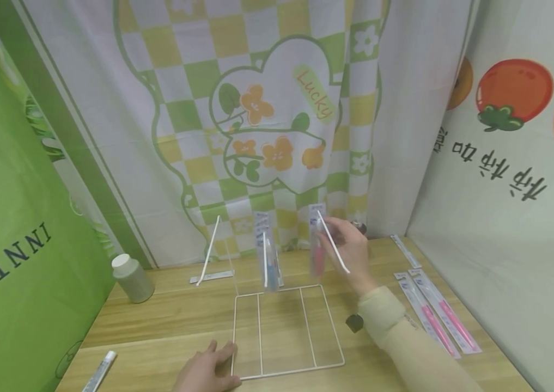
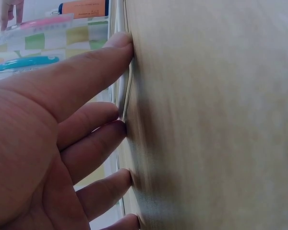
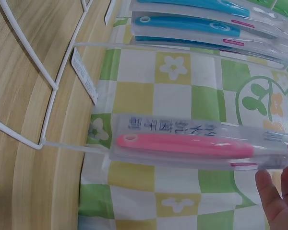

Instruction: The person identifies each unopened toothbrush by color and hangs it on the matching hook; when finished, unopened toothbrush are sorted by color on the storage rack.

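A white wire rack [image 1: 260, 335] stands on the wooden table, with three hooks jutting toward me. My right hand [image 1: 347, 245] pinches the upper part of a clear-packaged pink toothbrush [image 1: 317, 256] at the right-hand hook. In the right wrist view, that pink toothbrush [image 3: 182, 145] lies along its pack, with thumb and fingertips at the pack's edge. Several packaged blue toothbrushes [image 3: 187, 26] hang at the middle hook; the left hook is bare. My left hand [image 1: 205, 370] rests at the rack's front left corner, fingers spread against the table and touching the wire [image 2: 120, 86].
Two packaged pink toothbrushes [image 1: 448, 313] lie at the right, with another narrow pack [image 1: 406, 250] behind. A grey bottle with a white cap [image 1: 133, 280] stands left. A tube [image 1: 100, 373] lies front left. Behind the rack hangs a checked curtain [image 1: 198, 103].
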Motion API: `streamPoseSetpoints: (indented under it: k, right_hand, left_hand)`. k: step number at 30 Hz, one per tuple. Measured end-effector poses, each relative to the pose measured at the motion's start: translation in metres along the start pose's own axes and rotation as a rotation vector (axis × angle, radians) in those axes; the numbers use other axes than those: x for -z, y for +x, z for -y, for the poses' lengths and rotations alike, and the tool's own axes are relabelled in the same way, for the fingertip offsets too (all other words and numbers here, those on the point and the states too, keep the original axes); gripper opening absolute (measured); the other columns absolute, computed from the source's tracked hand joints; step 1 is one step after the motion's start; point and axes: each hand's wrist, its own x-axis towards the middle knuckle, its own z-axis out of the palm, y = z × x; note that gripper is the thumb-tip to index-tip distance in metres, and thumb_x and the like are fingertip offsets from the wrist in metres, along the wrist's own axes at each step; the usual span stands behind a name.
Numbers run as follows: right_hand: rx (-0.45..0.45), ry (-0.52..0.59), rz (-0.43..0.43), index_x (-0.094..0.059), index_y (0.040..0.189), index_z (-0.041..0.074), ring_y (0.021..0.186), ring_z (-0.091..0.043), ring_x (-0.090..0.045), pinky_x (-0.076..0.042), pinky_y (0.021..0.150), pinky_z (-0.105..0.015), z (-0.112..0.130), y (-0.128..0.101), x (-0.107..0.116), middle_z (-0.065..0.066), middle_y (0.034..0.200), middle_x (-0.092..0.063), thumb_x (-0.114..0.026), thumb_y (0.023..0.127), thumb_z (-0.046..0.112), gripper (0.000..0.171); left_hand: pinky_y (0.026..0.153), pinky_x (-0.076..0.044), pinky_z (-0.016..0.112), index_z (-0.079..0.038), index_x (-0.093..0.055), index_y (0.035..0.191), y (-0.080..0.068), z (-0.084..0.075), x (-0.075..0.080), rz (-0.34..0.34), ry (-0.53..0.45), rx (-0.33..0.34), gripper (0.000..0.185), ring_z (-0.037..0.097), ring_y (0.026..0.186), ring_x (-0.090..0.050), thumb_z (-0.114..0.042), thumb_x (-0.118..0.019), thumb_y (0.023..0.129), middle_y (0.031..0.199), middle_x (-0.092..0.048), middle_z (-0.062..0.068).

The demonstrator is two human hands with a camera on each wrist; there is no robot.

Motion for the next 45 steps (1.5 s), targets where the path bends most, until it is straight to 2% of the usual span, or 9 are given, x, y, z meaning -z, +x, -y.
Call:
streamPoseSetpoints:
  k: [5, 13, 19, 25, 29, 33, 36, 40, 45]
  right_hand:
    - [-0.074, 0.053, 0.009, -0.076, 0.119, 0.003, 0.076, -0.019, -0.071, -0.061, 0.074, -0.017, 0.001, 0.0, 0.006, -0.01, 0.089, -0.076, -0.089, 0.081, -0.01, 0.042]
    - [-0.232, 0.054, 0.075, -0.073, 0.12, -0.006, 0.077, -0.016, -0.067, -0.059, 0.074, -0.012, 0.012, -0.003, 0.028, -0.022, 0.089, -0.072, -0.082, 0.08, -0.02, 0.043]
    - [-0.396, 0.166, 0.23, -0.07, 0.131, -0.002, 0.088, -0.006, -0.071, -0.06, 0.082, -0.017, -0.015, -0.008, 0.071, -0.025, 0.103, -0.074, -0.085, 0.089, -0.005, 0.044]
    - [-0.575, 0.202, 0.375, -0.063, 0.144, 0.0, 0.102, -0.013, -0.075, -0.065, 0.084, -0.031, -0.038, -0.011, 0.119, -0.023, 0.125, -0.072, -0.08, 0.098, 0.01, 0.049]
    - [-0.603, 0.177, 0.42, -0.06, 0.147, 0.001, 0.102, -0.011, -0.076, -0.066, 0.083, -0.037, -0.053, -0.019, 0.143, -0.019, 0.129, -0.071, -0.079, 0.1, 0.013, 0.052]
    - [-0.598, 0.098, 0.449, -0.06, 0.147, -0.002, 0.098, -0.008, -0.076, -0.067, 0.079, -0.038, -0.065, -0.027, 0.164, -0.025, 0.129, -0.071, -0.078, 0.101, 0.014, 0.052]
    - [-0.646, 0.059, 0.475, -0.057, 0.149, -0.004, 0.097, -0.007, -0.075, -0.067, 0.079, -0.039, -0.072, -0.034, 0.179, -0.029, 0.131, -0.069, -0.077, 0.103, 0.017, 0.054]
    - [-0.737, 0.029, 0.518, -0.055, 0.151, -0.004, 0.102, -0.012, -0.075, -0.067, 0.083, -0.038, -0.081, -0.044, 0.194, -0.031, 0.135, -0.067, -0.075, 0.105, 0.021, 0.056]
    - [-0.788, 0.008, 0.589, -0.052, 0.151, -0.007, 0.111, -0.034, -0.074, -0.066, 0.084, -0.037, -0.094, -0.057, 0.206, -0.034, 0.138, -0.064, -0.075, 0.104, 0.021, 0.059]
  left_hand:
    - [0.09, -0.035, 0.095, -0.017, -0.067, 0.147, -0.001, 0.0, 0.0, 0.0, -0.01, 0.024, 0.079, 0.085, 0.118, -0.044, -0.048, -0.094, 0.079, 0.152, -0.049, 0.042]
    - [0.093, -0.035, 0.094, -0.019, -0.067, 0.147, -0.003, -0.002, -0.001, -0.013, -0.014, 0.032, 0.081, 0.086, 0.119, -0.043, -0.047, -0.095, 0.077, 0.153, -0.047, 0.042]
    - [0.093, -0.033, 0.094, -0.02, -0.068, 0.147, -0.004, -0.005, -0.001, -0.012, -0.019, 0.032, 0.08, 0.086, 0.119, -0.041, -0.044, -0.096, 0.076, 0.154, -0.047, 0.042]
    - [0.093, -0.034, 0.094, -0.02, -0.068, 0.147, -0.004, -0.005, 0.001, -0.011, -0.016, 0.029, 0.08, 0.086, 0.119, -0.041, -0.043, -0.096, 0.076, 0.154, -0.047, 0.042]
    - [0.093, -0.034, 0.094, -0.02, -0.068, 0.147, -0.003, -0.004, 0.001, -0.016, -0.015, 0.033, 0.081, 0.086, 0.119, -0.041, -0.044, -0.096, 0.075, 0.154, -0.047, 0.042]
    - [0.093, -0.033, 0.095, -0.019, -0.067, 0.147, -0.004, -0.003, 0.0, -0.017, -0.023, 0.041, 0.081, 0.087, 0.12, -0.039, -0.046, -0.095, 0.076, 0.154, -0.046, 0.041]
    - [0.093, -0.032, 0.095, -0.019, -0.068, 0.147, -0.004, -0.004, 0.0, -0.02, -0.025, 0.038, 0.081, 0.087, 0.12, -0.038, -0.046, -0.095, 0.076, 0.154, -0.047, 0.041]
    - [0.093, -0.031, 0.095, -0.019, -0.067, 0.147, -0.004, -0.004, 0.001, -0.021, -0.028, 0.038, 0.081, 0.087, 0.12, -0.038, -0.045, -0.095, 0.075, 0.155, -0.046, 0.04]
    - [0.091, -0.031, 0.096, -0.021, -0.067, 0.148, -0.003, -0.004, 0.0, -0.013, -0.026, 0.04, 0.081, 0.088, 0.12, -0.038, -0.046, -0.095, 0.076, 0.155, -0.046, 0.04]
